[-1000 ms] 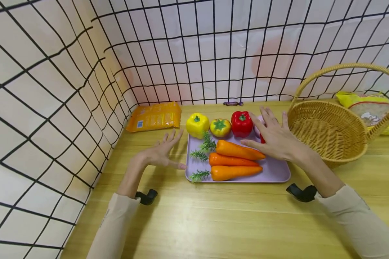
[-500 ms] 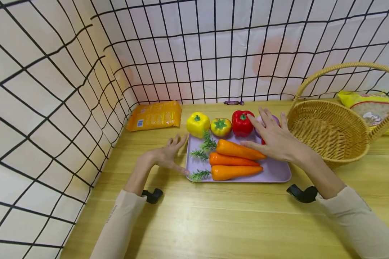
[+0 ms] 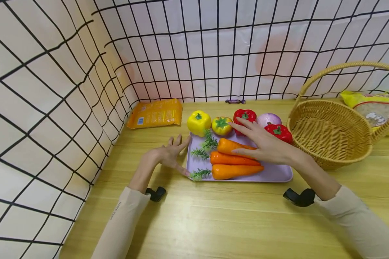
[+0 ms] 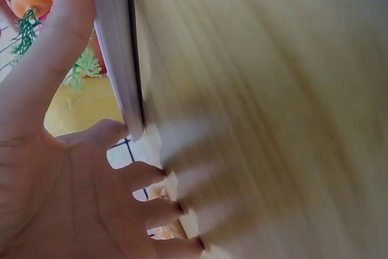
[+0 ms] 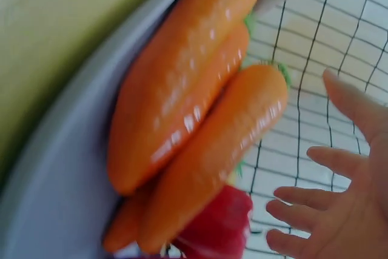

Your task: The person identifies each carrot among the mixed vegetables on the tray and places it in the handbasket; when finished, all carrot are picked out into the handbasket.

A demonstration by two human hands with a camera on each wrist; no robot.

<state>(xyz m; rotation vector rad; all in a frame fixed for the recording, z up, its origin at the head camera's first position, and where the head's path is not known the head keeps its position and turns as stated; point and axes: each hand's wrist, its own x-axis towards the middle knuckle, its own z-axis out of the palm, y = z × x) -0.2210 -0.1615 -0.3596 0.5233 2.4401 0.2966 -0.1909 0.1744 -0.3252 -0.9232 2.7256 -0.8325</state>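
A lavender tray (image 3: 277, 174) lies on the table with three orange carrots (image 3: 236, 172), green-leaved at their left ends. Along its back stand a yellow bell pepper (image 3: 199, 123), a yellow-red fruit (image 3: 221, 126) with a green star-shaped top, a red bell pepper (image 3: 245, 114), a purple onion (image 3: 269, 119) and another red bell pepper (image 3: 281, 136). My left hand (image 3: 170, 156) is spread at the tray's left edge; in the left wrist view its thumb and index finger touch the tray wall (image 4: 115, 34). My right hand (image 3: 262, 144), fingers extended, hovers over the carrots, holding nothing.
A wicker basket (image 3: 330, 126) with a tall handle stands just right of the tray, a yellow bag (image 3: 372, 106) behind it. An orange packet (image 3: 155, 114) lies back left, a small purple candy (image 3: 235, 101) at the back. Grid-patterned walls (image 3: 227, 46) border the left and back.
My left hand has moved right to the tray's edge. My right hand has shifted left over the carrots, uncovering the onion and the right red pepper. The tray stays put.
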